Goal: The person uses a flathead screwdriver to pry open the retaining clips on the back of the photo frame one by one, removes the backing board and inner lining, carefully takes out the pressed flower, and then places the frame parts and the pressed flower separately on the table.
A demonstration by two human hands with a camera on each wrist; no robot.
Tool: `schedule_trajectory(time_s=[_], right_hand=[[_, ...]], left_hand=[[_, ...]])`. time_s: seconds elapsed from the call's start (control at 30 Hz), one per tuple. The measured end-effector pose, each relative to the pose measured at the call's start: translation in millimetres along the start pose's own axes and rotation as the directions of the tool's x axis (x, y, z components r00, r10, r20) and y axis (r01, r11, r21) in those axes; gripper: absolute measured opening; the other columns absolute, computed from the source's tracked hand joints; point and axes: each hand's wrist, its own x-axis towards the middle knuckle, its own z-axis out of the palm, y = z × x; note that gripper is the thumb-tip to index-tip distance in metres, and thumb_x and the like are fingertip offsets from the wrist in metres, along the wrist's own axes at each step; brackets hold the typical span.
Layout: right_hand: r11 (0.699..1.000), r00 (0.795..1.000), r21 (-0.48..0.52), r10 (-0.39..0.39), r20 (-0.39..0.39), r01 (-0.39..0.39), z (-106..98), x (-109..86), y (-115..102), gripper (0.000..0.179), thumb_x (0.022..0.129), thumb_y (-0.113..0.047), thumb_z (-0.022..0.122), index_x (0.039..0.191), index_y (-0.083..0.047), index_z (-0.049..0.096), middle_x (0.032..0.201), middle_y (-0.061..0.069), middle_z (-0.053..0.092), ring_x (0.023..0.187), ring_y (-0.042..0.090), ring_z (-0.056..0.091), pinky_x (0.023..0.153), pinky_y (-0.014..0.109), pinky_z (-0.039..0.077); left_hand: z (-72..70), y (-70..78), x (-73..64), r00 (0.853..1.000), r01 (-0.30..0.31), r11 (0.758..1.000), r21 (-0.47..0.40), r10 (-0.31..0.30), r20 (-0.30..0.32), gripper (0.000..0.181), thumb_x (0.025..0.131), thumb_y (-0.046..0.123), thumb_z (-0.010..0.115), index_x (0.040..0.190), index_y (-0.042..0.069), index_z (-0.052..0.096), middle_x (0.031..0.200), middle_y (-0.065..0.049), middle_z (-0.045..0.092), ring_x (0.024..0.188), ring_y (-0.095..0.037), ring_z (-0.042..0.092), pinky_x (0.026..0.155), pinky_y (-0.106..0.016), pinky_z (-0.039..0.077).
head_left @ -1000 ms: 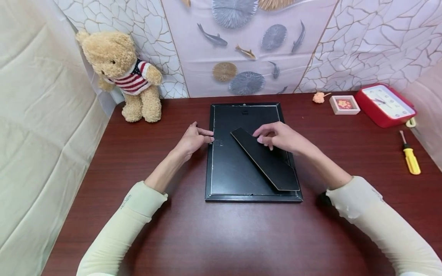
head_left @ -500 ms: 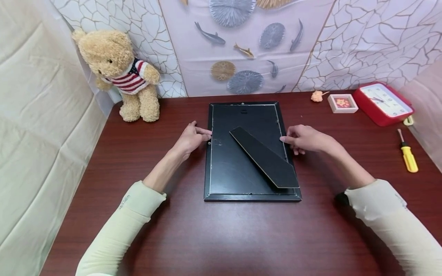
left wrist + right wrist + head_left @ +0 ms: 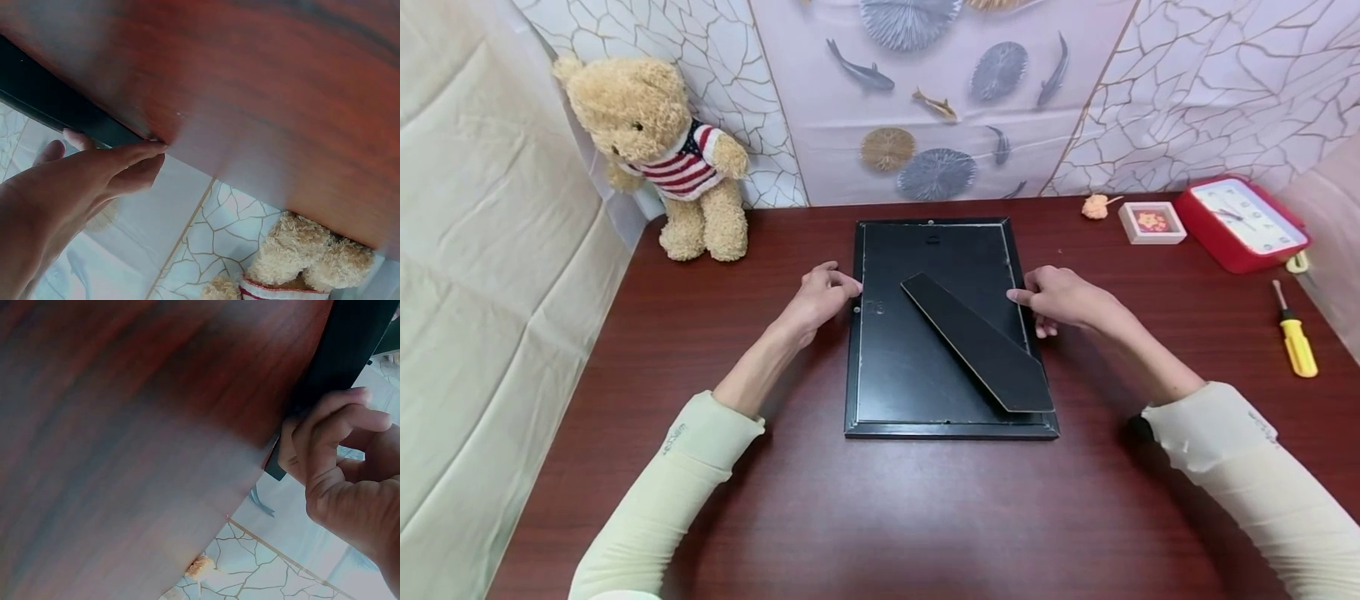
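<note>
A black picture frame (image 3: 928,429) lies back side up on the table, its black easel leg (image 3: 977,346) slanting across the backing board. At the frame's left side, my left hand (image 3: 817,302) grips the edge; in the left wrist view, some fingers of this left hand (image 3: 94,172) reach along the frame's side down to the tabletop. My right hand (image 3: 1063,297) holds the opposite edge, thumb on top. The right wrist view shows curled fingers of the right hand (image 3: 340,447) against the dark frame side (image 3: 340,350).
A teddy bear (image 3: 658,158) in a striped sweater sits at the back left. Toward the back right are a small peach-coloured item (image 3: 1096,207), a little white box (image 3: 1152,223) and a red clock (image 3: 1243,223). A yellow-handled screwdriver (image 3: 1296,337) lies at the right.
My right hand has moved right from above the easel leg to the frame's right edge. The left hand stays at the left edge, its index finger slightly more bent.
</note>
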Motion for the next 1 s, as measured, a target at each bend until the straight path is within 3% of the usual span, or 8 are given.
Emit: schedule_trajectory(time_s=[0.27,0.5,0.57,0.8,0.9,1.0], right_hand=[[0.999,1.0,-0.041,-0.021,-0.022,0.02,-1.8,0.7,-1.2,0.04,0.116,-0.027,0.057,0.087,0.0,0.054,0.057,0.004,0.065,0.05,0.014,0.063,0.064,0.027,0.051],[1.0,1.0,-0.025,0.004,-0.004,-0.004,-0.5,2.8,-1.1,0.039,0.116,-0.027,0.056,0.088,-0.001,0.052,0.058,0.004,0.064,0.05,0.014,0.064,0.063,0.026,0.053],[1.0,1.0,-0.03,0.007,0.002,-0.006,-1.0,3.1,-1.8,0.039,0.116,-0.027,0.056,0.088,0.0,0.053,0.058,0.004,0.065,0.05,0.014,0.064,0.064,0.026,0.053],[0.999,1.0,-0.043,-0.002,0.006,0.002,-3.8,2.5,-1.9,0.039,0.116,-0.027,0.056,0.089,0.001,0.054,0.058,0.004,0.066,0.05,0.014,0.065,0.065,0.026,0.053],[1.0,1.0,-0.031,-0.003,0.008,0.003,-3.3,3.4,-0.9,0.039,0.116,-0.027,0.056,0.089,0.001,0.053,0.058,0.004,0.066,0.05,0.014,0.064,0.064,0.026,0.053],[1.0,1.0,-0.019,-0.003,0.007,0.003,-1.6,4.7,-0.9,0.04,0.116,-0.027,0.056,0.088,0.0,0.052,0.058,0.004,0.066,0.05,0.014,0.064,0.062,0.026,0.053]], left_hand=[[-3.2,4.2,3.7,0.998,0.035,0.996,-0.079,-0.031,0.054,0.038,0.111,0.018,0.057,0.138,-0.005,0.07,0.184,-0.007,0.019,0.171,-0.03,0.012,0.139,-0.048,0.011],[-3.8,2.4,8.3,0.999,-0.038,0.999,0.003,0.038,0.04,0.034,0.109,0.012,0.057,0.126,-0.011,0.076,0.178,-0.013,0.035,0.168,-0.032,0.025,0.137,-0.045,0.021],[-5.4,1.8,9.0,0.998,-0.046,0.999,-0.008,0.046,0.051,0.034,0.108,0.011,0.057,0.124,-0.011,0.076,0.177,-0.013,0.038,0.167,-0.031,0.027,0.136,-0.044,0.022],[-13.7,2.1,7.8,0.987,0.031,0.985,-0.172,-0.003,0.159,0.038,0.108,0.013,0.056,0.134,-0.008,0.073,0.183,-0.006,0.026,0.172,-0.024,0.011,0.139,-0.045,0.01],[-14.2,1.8,7.7,0.985,0.041,0.982,-0.183,-0.009,0.171,0.039,0.109,0.011,0.053,0.138,-0.009,0.072,0.184,-0.007,0.023,0.172,-0.025,0.008,0.139,-0.046,0.008],[-12.5,0.6,7.7,0.988,0.019,0.988,-0.155,0.005,0.154,0.039,0.108,0.009,0.053,0.137,-0.01,0.072,0.182,-0.01,0.027,0.172,-0.027,0.013,0.139,-0.044,0.011]])
